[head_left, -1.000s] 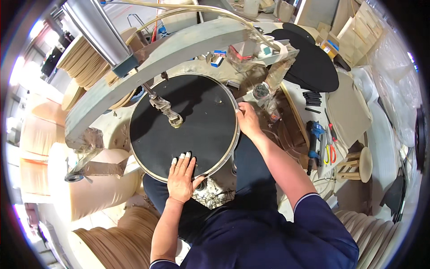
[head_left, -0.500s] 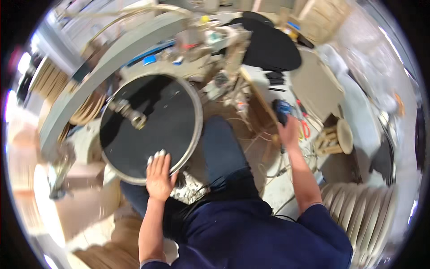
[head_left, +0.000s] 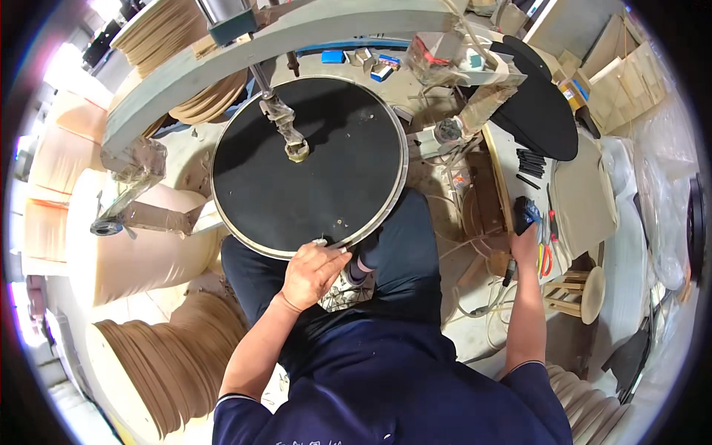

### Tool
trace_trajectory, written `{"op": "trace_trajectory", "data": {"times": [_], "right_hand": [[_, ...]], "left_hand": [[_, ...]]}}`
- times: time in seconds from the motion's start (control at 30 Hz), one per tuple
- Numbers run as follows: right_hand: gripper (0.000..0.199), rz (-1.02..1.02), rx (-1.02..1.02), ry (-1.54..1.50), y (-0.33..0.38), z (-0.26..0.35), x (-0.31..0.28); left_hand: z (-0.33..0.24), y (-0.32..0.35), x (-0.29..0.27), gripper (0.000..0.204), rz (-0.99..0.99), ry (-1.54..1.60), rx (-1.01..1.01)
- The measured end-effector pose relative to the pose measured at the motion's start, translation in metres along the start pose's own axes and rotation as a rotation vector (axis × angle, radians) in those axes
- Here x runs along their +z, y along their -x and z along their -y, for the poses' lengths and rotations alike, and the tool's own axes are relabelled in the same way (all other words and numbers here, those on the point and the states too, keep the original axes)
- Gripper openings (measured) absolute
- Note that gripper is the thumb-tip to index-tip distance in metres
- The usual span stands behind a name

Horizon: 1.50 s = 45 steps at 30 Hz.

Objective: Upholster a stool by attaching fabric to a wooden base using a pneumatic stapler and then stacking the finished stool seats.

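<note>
A large round black disc with a pale rim lies in front of me, above my knees. My left hand is at its near rim, fingers bent together against the edge; white coverings show on some fingertips. Its grip underneath is partly hidden. Over on the right, my right hand is closed around a blue-and-black handheld tool by the edge of a side bench. Only the tool's upper part shows clearly. A wrapped metal rod comes down from above, its brass-coloured end over the disc.
A curved grey frame arches over the disc's far side. On the right bench lie black strips, red-handled scissors and a large black sheet. A wooden stool-like piece stands right. Stacked tan boards are lower left.
My left hand, flat on the disc before, now has its fingers bent at the near rim. The view has shifted, so the scene sits further right and lower. My right hand stays on the tool.
</note>
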State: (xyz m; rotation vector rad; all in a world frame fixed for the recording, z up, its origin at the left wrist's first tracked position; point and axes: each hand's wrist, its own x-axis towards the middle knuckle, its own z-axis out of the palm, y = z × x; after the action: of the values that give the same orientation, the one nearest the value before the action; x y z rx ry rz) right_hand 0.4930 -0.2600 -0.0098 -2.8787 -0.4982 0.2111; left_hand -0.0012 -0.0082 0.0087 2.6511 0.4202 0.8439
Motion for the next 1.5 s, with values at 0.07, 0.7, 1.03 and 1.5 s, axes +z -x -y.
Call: {"op": "trace_trajectory", "data": {"times": [0.07,0.7,1.03,1.5], "right_hand": [[0.052,-0.065,-0.103,0.026,-0.007,-0.016,-0.001],[0.019,0.661,-0.307,-0.855,0.177,0.161,-0.069],[0.015,0.88,-0.308,-0.848,0.21,0.215,-0.059],[0.035,0.946,-0.36,-0.741,0.211,0.211,-0.025]], "left_hand": [[-0.005,-0.014,-0.008,0.042,-0.073,-0.022,-0.041],[0.004,-0.038,0.012,0.025,-0.114,-0.204,-0.113],[0.008,-0.032,0.021,0.018,-0.177,-0.151,-0.144],[0.007,-0.034,0.021,0.019,-0.15,-0.152,-0.122]]}}
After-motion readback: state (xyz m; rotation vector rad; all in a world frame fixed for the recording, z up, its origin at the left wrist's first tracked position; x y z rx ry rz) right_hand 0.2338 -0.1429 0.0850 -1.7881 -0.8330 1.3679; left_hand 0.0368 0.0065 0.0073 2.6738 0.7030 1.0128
